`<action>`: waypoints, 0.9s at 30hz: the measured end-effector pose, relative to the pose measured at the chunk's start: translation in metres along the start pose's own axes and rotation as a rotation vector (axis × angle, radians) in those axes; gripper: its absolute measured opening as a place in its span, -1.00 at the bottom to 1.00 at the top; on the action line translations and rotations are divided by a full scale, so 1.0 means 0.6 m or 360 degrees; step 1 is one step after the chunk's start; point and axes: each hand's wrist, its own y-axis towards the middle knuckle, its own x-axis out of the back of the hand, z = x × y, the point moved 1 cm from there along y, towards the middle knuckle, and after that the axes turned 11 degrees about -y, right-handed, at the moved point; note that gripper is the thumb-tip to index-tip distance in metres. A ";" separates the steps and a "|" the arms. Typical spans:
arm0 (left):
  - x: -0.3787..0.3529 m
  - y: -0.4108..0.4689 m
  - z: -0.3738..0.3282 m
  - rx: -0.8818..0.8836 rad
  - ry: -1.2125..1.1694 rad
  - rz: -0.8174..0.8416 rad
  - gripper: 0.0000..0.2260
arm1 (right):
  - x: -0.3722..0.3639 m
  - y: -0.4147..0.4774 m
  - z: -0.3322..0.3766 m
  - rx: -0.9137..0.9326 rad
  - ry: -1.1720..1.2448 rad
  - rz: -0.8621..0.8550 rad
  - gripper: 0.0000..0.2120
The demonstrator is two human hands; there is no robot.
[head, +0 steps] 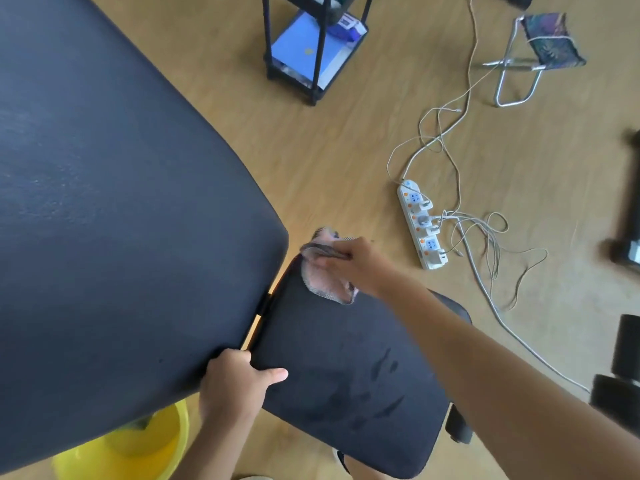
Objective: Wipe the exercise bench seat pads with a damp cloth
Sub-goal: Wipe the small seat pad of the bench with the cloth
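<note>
The right hand grips the pink damp cloth at the black padded seat's far corner; the left hand clamps its near-left edge.

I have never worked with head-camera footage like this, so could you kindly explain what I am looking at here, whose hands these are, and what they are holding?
This is one wide-angle picture from a camera worn on a person's head, looking down at their own bare hands; there is no robot. The right hand presses a pinkish cloth onto the far corner of the smaller black seat pad, which shows damp streaks. The left hand grips that pad's edge beside the gap to the larger black back pad. A yellow bucket peeks out below, and a white power strip with cables lies on the wooden floor.
</note>
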 end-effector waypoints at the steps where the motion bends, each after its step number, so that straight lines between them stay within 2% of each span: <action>1: 0.000 0.002 0.002 -0.0025 0.0005 0.0005 -0.45 | -0.017 0.025 0.041 0.0074 -0.0028 0.0023 -0.76; 3: 0.000 0.005 0.002 -0.0058 0.0017 0.0030 -0.44 | -0.023 0.048 0.081 0.0130 -0.0124 0.0028 -0.68; 5: 0.001 0.006 0.004 -0.0082 0.0024 0.0033 -0.47 | -0.004 0.029 0.042 0.0091 -0.0062 0.0037 -0.75; 6: 0.002 0.006 0.005 -0.0100 0.0013 0.0025 -0.45 | 0.013 0.008 0.002 0.0008 -0.0019 0.0045 -0.80; 9: -0.001 0.008 0.008 -0.0163 0.0017 0.0001 -0.30 | 0.061 -0.102 -0.153 -0.0346 0.0016 -0.0015 -0.76; 11: -0.002 0.012 0.013 -0.0181 0.0046 -0.0005 -0.30 | 0.067 -0.188 -0.245 -0.0586 0.0086 -0.0120 -0.79; 14: -0.004 0.016 0.015 -0.0151 0.0071 0.0027 -0.35 | 0.021 -0.268 -0.312 -0.0966 0.0246 -0.0239 -0.61; 17: -0.005 0.021 0.018 -0.0162 0.0120 0.0006 -0.42 | -0.020 -0.248 -0.301 -0.1144 0.0846 -0.0528 -0.56; 21: -0.006 0.027 0.021 -0.0152 0.0215 -0.0023 -0.24 | -0.108 -0.288 -0.236 -0.1355 0.1317 -0.0865 -0.72; 24: -0.006 0.024 0.020 -0.0199 0.0240 0.0020 -0.40 | -0.215 -0.387 -0.162 -0.1558 0.1332 -0.0816 -0.81; 27: -0.004 0.027 0.014 -0.0191 0.0224 0.0061 -0.39 | -0.220 -0.398 -0.180 -0.1500 0.1174 -0.0698 -0.75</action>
